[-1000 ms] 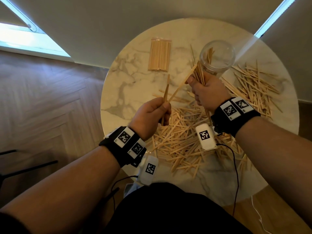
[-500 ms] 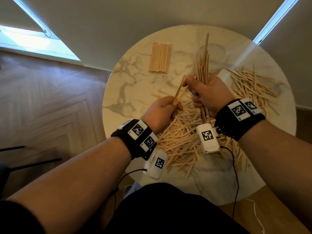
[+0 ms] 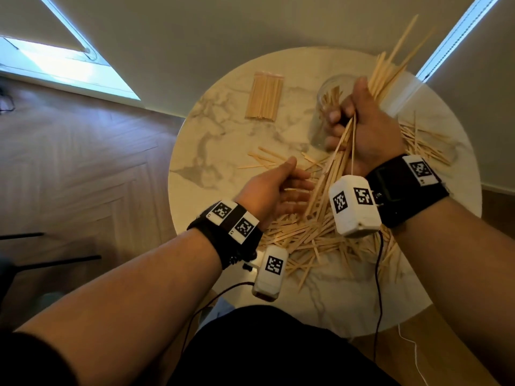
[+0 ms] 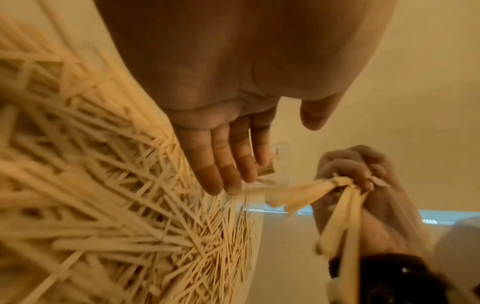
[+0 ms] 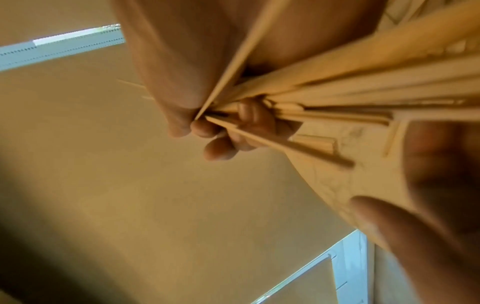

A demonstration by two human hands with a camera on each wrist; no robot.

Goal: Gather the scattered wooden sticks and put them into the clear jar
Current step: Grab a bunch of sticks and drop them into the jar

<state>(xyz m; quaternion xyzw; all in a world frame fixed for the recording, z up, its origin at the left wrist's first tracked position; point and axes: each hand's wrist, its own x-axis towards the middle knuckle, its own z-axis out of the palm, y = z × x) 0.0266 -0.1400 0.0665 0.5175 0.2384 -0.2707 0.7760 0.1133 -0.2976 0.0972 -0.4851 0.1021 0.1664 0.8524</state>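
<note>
My right hand [image 3: 354,126] grips a thick bundle of wooden sticks [image 3: 390,65], raised above the table just right of the clear jar [image 3: 327,93]; the bundle's ends fan out above and below my fist [image 5: 233,125]. The jar stands at the back of the table with a few sticks inside and is partly hidden by that hand. My left hand [image 3: 289,185] hovers empty over the scattered sticks [image 3: 312,235], its fingers [image 4: 228,164] straight and together. Loose sticks [image 4: 103,205] cover the table's middle and right.
A neat bundle of sticks in clear wrap [image 3: 264,96] lies at the back left of the round marble table [image 3: 223,151]. Another loose pile [image 3: 426,146] lies at the right. Wrist camera cables hang over the near table edge. Wooden floor lies to the left.
My left hand has let go of its sticks and opened. My right hand has lifted and tipped the bundle up to the right, next to the jar.
</note>
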